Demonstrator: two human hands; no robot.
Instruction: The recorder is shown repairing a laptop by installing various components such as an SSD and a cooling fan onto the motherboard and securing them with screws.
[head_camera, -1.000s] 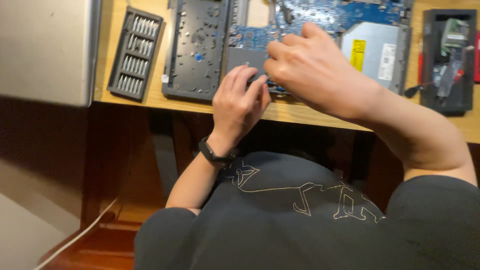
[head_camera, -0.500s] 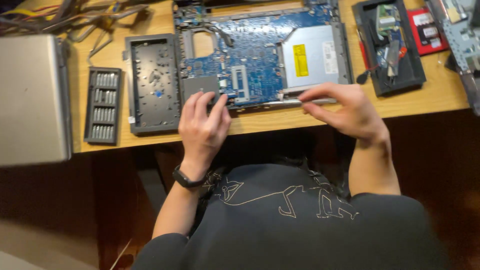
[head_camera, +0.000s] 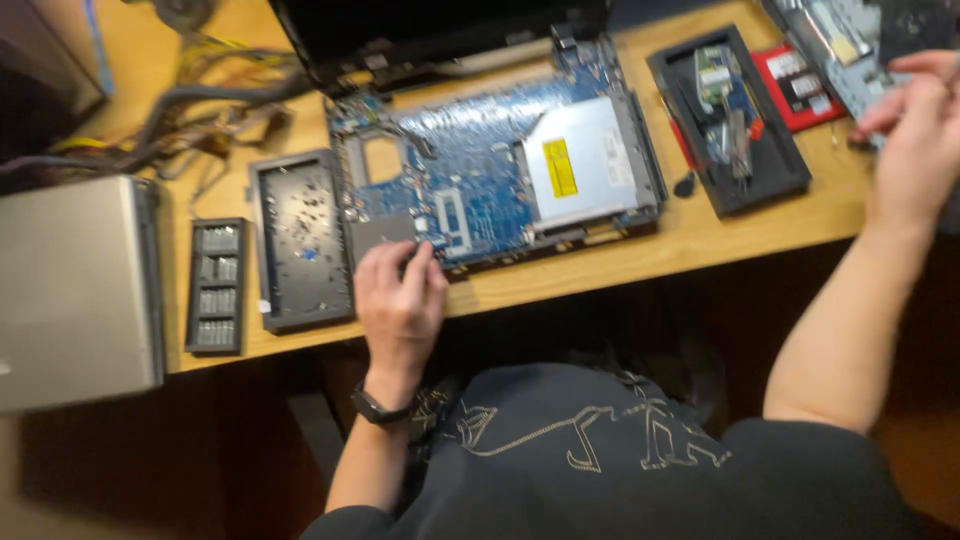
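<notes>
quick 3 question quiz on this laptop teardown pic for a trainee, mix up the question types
1. True or false: the left hand rests on the near left corner of the opened laptop.
2. Which lies furthest left on the desk? A) black parts tray B) screwdriver bit set C) silver optical drive
3. Fill in: the right hand is raised at the desk's far ____ end.

Key: 1 true; 2 B; 3 right
</notes>
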